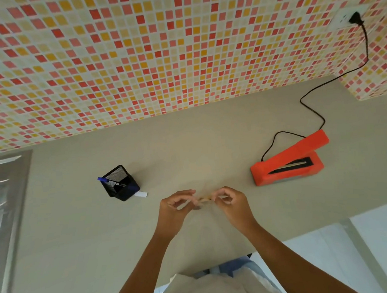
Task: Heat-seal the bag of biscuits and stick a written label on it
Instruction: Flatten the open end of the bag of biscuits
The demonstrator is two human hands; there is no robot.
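Bag: blurred, nearly invisible between your hands, near-centre counter; axis unclear.
Left hand: pinched bag.
Right hand: pinched bag.
Sealer: far right, open, long axis left-right.

Pen holder left on counter, sealer right, sink far left

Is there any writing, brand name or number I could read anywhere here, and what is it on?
None can be read.
White label slip beside the mesh pen holder: looks blank, too small to be sure.
Orange heat sealer: no brand or marking visible.
Blue pen: too small to tell.
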